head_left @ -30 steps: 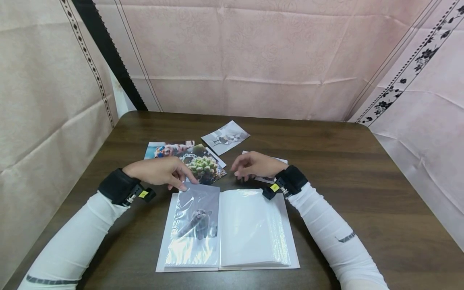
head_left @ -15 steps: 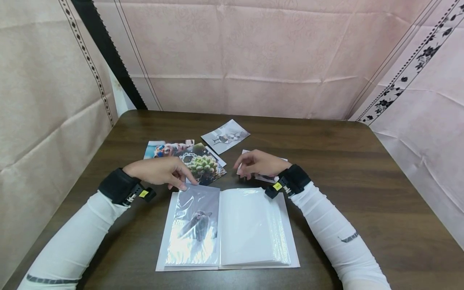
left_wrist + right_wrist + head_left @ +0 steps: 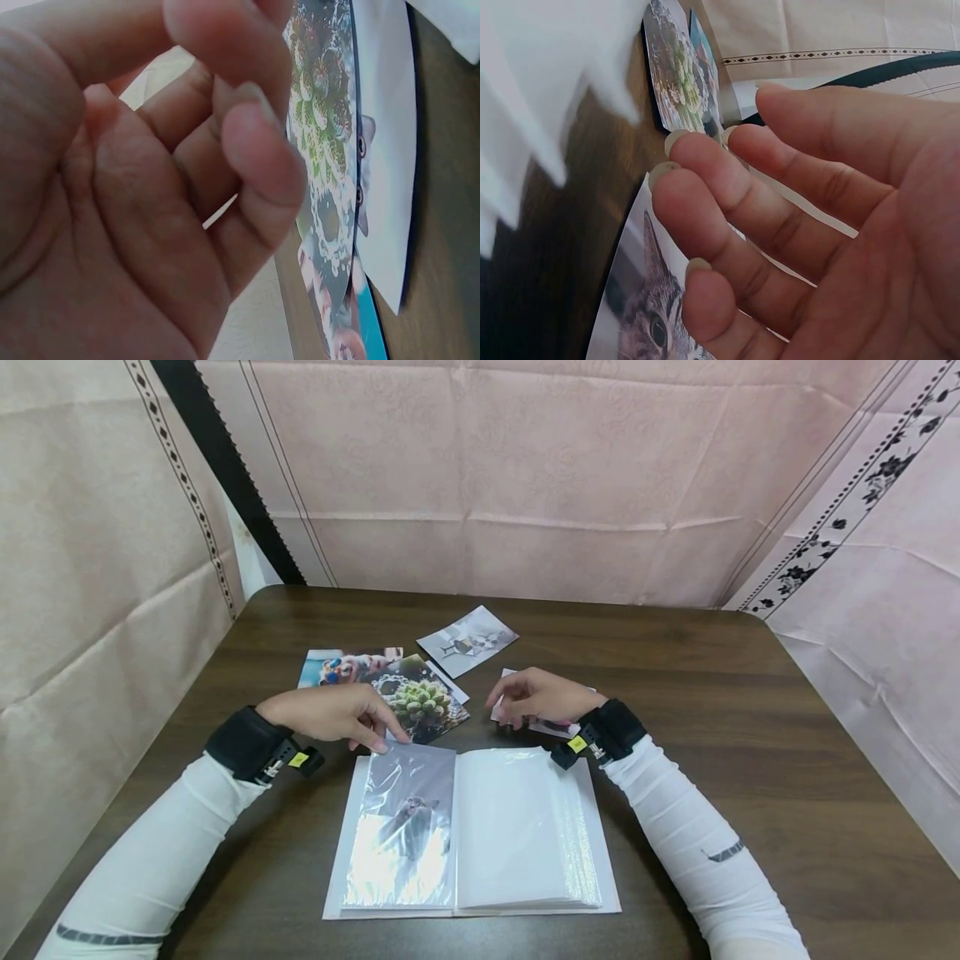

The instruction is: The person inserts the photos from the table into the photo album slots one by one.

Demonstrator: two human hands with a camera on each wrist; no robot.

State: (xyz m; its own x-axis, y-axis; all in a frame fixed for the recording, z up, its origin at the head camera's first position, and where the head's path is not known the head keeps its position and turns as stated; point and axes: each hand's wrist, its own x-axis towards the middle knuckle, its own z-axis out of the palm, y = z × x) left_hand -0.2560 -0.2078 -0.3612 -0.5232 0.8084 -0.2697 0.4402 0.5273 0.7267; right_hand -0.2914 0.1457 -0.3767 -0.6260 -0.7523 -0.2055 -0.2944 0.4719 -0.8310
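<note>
An opened photo album (image 3: 525, 835) lies on the table. In its left-hand clear sleeve is a grey photo (image 3: 412, 768) of a cat, blurred by glare. My left hand (image 3: 330, 714) holds this photo at its top edge, thumb over the upper left corner and index finger beside it; the exact grip is hidden in the left wrist view. My right hand (image 3: 543, 696) hovers above a tabby cat photo (image 3: 641, 300) lying to the right, its fingers loosely curled with nothing between them. The album's right-hand page looks blank white.
A succulent photo (image 3: 422, 703) lies behind my left hand, overlapping a colourful photo (image 3: 348, 668) and a white-edged one. Farther back is a pale photo (image 3: 468, 643). Pale cloth (image 3: 525, 485) hangs past the brown table's (image 3: 675, 693) far edge.
My right hand has shifted slightly right. The photo in the sleeve sits a little lower, and the glare over it has grown. My left hand has barely moved.
</note>
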